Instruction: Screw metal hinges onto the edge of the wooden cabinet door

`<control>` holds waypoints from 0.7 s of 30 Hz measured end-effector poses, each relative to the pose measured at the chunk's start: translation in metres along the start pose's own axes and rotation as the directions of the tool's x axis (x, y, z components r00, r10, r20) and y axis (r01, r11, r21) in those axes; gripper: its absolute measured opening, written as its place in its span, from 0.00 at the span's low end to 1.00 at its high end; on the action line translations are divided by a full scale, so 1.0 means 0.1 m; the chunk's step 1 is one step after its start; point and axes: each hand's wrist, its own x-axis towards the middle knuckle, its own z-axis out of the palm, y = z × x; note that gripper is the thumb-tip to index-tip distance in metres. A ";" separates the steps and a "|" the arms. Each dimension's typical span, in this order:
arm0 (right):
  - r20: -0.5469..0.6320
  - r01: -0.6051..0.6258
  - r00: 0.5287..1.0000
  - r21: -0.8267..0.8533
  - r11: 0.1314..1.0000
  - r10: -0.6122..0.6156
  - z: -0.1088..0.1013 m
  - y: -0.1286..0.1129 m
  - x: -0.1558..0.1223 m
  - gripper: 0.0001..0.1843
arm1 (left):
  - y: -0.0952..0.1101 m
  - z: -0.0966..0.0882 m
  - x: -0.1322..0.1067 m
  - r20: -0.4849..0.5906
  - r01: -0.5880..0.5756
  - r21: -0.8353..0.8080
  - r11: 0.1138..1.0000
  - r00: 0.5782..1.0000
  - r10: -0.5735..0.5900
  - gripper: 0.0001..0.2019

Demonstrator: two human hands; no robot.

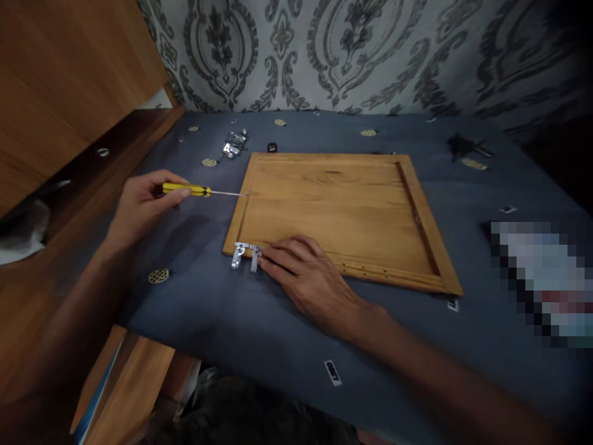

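Observation:
A wooden cabinet door panel (333,210) lies flat on a blue-grey cloth surface (222,321). My left hand (141,204) is closed round a yellow-handled screwdriver (188,190), whose thin shaft points right and reaches the panel's left edge. My right hand (301,269) rests on the panel's near edge, fingers pressed together against a silver metal hinge (245,254) at the near left corner.
More silver hinges (235,143) lie in a heap at the back left. Small perforated yellow discs (158,275) are scattered on the cloth. A dark object (463,146) lies at the back right. Wooden furniture (69,93) stands to the left, patterned wallpaper behind.

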 end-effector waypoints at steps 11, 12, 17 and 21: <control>0.021 -0.008 1.000 0.055 0.998 0.007 0.02 0.01 0.00 0.18 | 0.64 0.40 -0.03 -0.223 -0.355 -0.422 0.834 0.933 0.284 0.08; 0.015 -0.006 1.000 0.056 0.998 0.006 0.02 0.01 0.00 0.17 | 0.64 0.45 -0.06 -0.225 -0.367 -0.406 0.837 0.928 0.298 0.08; -0.015 -0.003 1.000 0.058 0.998 0.004 0.01 0.01 0.00 0.15 | 0.67 0.59 -0.21 -0.199 -0.322 -0.220 0.921 0.939 0.281 0.13; 0.019 -0.011 1.000 0.072 0.997 0.010 -0.01 0.00 0.01 0.16 | 0.68 0.59 -0.25 -0.200 -0.307 -0.148 0.940 0.940 0.276 0.13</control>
